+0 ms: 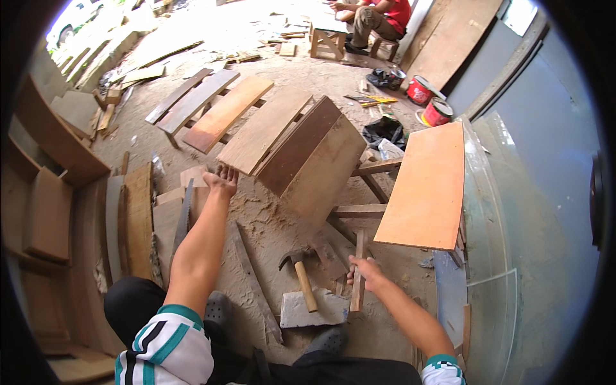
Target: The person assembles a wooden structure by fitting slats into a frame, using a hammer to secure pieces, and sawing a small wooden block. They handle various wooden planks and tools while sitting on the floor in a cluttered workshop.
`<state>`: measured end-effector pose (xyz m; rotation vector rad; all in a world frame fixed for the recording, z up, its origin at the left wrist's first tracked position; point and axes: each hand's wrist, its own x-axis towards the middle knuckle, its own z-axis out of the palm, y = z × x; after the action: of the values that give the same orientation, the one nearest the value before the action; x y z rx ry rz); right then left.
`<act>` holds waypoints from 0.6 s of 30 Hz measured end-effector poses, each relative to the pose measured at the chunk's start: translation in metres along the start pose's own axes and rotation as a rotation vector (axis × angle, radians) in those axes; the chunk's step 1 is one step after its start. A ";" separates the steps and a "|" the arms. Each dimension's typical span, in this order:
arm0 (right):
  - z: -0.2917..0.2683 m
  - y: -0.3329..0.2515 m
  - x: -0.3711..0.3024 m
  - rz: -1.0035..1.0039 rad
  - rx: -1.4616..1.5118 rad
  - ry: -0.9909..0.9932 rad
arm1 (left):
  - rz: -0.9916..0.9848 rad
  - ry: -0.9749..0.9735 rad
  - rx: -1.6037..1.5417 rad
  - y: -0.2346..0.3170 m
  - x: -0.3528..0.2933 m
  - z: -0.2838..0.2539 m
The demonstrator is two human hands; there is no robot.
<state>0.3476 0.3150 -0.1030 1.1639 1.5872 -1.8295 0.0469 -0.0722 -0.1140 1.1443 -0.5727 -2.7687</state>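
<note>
Right grip [367,272] closed around narrow wooden strip [357,297]

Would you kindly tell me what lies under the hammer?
Under the hammer, a pale grey block shows at its lower end, with dusty ground around its upper end. The surfaces directly beneath it are covered and cannot be seen.

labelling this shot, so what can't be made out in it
In the head view:
Seated co-worker: head cut off by the top edge.
Vehicle: washed out by glare.
Nearer black bag: its folds hide any contents.
Right hand: fingers partly hidden by the wooden strip.
Left hand: angle hides whether it touches the slatted piece.
</note>
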 end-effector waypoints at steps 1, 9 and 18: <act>-0.001 -0.005 0.004 -0.047 0.029 0.013 | -0.019 -0.076 -0.014 -0.001 0.006 -0.001; 0.009 -0.053 0.036 -0.290 -0.046 0.347 | -0.245 -0.594 -0.240 -0.037 0.004 0.036; 0.058 -0.033 0.064 -0.574 0.196 0.307 | -0.335 -0.720 -0.290 -0.047 0.003 0.045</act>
<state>0.2697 0.2799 -0.1379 1.2016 2.1230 -2.2884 0.0166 -0.0153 -0.1044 0.1668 0.0054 -3.3753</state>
